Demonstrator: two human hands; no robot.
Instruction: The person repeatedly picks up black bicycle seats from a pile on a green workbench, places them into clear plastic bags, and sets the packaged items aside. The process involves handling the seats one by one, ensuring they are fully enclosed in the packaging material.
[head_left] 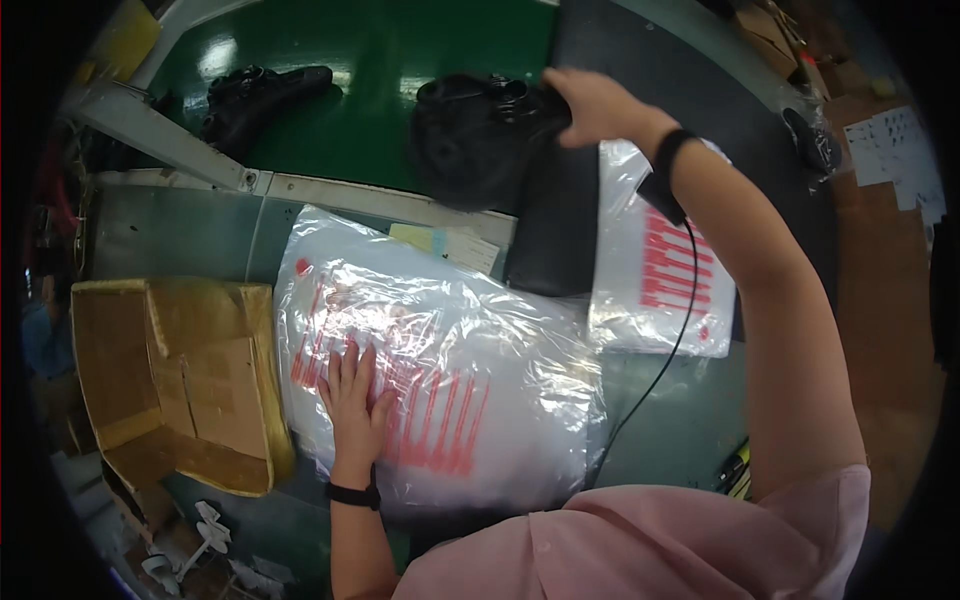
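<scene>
My left hand (357, 405) lies flat, fingers spread, on a stack of clear plastic bags (440, 330) with red print. Up at the far side, my right hand (598, 105) is closed on the right end of a black, bulky thing (470, 135). That thing is smeared by motion, so its kind is unclear; it has a rounded body and shiny bits on top. It is over the near edge of the green surface (385, 60). Another black thing (260, 100), long and shoe-like in outline, rests on the green farther left.
An open cardboard box (180, 385) edged with yellowish tape stands at the left. More clear bags (665, 260) with red print lie under my right forearm, partly on a black mat (690, 80). A dark cable (660, 370) runs from my right wristband. A metal bar (160, 125) borders the green surface.
</scene>
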